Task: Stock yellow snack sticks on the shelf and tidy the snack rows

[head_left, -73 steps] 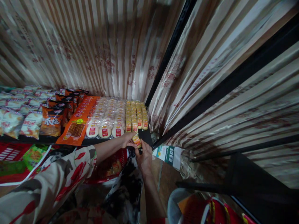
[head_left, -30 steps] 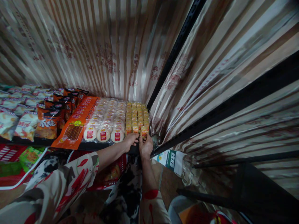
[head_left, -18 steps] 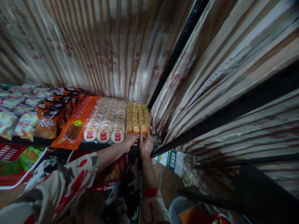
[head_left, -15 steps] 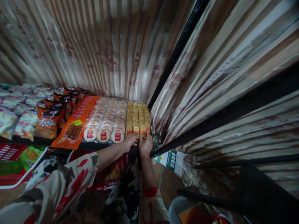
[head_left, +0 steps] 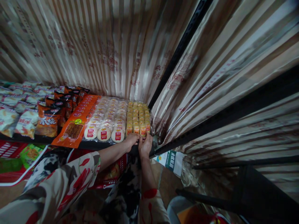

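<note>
Several rows of small yellow snack packs [head_left: 137, 115] stand at the right end of a dark shelf [head_left: 98, 145]. Both my hands are at the front of those rows. My left hand [head_left: 130, 139] has its fingers curled against the front packs on the left side. My right hand [head_left: 145, 144] pinches the front yellow pack [head_left: 143, 129] near the shelf's right corner, fingers pressed together. The two hands almost touch. My sleeves are patterned in red and cream.
Left of the yellow packs lie round white cakes [head_left: 104, 133], flat orange packs [head_left: 75, 128], orange-brown bags [head_left: 48, 120] and pale bags [head_left: 9, 119]. A black upright post [head_left: 177, 56] and striped foil sheeting enclose the corner. Below are a red basket [head_left: 114, 170] and a green-white box [head_left: 169, 158].
2.4 s ago my left hand held one yellow pack below the shelf edge. Both hands then rose to the front of the yellow rows, and that pack now stands among them.
</note>
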Motion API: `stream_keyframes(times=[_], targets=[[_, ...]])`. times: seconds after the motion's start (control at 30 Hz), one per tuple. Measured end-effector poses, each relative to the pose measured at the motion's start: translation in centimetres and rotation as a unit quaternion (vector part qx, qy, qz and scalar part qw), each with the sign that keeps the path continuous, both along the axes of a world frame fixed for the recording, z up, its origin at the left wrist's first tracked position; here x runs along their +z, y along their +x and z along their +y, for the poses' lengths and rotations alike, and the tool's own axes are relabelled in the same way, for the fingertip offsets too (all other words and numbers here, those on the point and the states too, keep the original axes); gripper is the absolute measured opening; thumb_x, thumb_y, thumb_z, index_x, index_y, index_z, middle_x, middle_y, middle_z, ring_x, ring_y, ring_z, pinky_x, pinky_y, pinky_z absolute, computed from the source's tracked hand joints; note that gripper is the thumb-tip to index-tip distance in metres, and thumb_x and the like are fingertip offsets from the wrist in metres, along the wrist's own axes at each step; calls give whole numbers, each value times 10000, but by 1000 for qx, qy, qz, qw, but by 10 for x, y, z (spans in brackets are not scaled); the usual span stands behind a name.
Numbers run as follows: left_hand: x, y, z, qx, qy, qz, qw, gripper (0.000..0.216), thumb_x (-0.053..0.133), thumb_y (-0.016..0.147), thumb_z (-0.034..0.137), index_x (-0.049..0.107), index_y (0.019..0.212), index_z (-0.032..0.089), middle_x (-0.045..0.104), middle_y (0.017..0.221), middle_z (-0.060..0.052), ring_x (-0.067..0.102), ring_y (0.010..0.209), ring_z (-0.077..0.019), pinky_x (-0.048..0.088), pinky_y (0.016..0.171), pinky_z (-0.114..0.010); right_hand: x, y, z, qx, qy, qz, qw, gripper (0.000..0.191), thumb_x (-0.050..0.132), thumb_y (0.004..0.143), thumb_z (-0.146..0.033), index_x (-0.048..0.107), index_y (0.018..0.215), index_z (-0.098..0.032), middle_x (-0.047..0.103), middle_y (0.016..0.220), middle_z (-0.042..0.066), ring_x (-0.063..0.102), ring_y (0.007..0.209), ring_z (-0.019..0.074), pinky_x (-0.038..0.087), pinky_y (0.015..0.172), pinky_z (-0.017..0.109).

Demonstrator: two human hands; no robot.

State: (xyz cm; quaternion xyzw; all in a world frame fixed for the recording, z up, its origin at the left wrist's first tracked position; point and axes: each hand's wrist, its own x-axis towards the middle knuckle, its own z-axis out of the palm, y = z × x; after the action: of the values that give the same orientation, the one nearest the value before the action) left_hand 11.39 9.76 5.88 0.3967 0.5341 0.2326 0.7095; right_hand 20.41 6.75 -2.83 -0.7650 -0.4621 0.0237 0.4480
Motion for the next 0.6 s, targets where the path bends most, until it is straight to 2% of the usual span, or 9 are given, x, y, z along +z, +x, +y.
stream_keyframes(times=[0.13, 0.3, 0.6], targets=[[3, -2, -4, 0, -2, -9, 1000, 142, 481, 820, 115, 619, 830, 142, 664, 1010, -53, 582, 866, -123, 402, 601, -168, 2, -2, -4, -2, 15, -7, 1000, 455, 428, 849, -301, 479, 1269, -134, 515, 1110, 157, 548, 845, 201, 487, 730, 328], [2, -4, -10, 0, -9, -14, 1000, 166, 457, 797, 71, 607, 793, 143, 668, 859, -40, 595, 787, -116, 404, 591, -178, 1, -9, -12, 0, 18, 11, 1000, 457, 423, 840, -283, 489, 1264, -125, 494, 1119, 154, 559, 825, 186, 489, 758, 338], [-16, -11, -21, 19, -3, -24, 1000, 168, 485, 763, 39, 584, 689, 153, 608, 661, 3, 580, 703, -123, 405, 594, -208, -3, -28, -27, 6, 27, 1, 1000, 378, 384, 832, -227, 563, 1154, -143, 517, 1091, 142, 566, 882, 198, 475, 800, 353]])
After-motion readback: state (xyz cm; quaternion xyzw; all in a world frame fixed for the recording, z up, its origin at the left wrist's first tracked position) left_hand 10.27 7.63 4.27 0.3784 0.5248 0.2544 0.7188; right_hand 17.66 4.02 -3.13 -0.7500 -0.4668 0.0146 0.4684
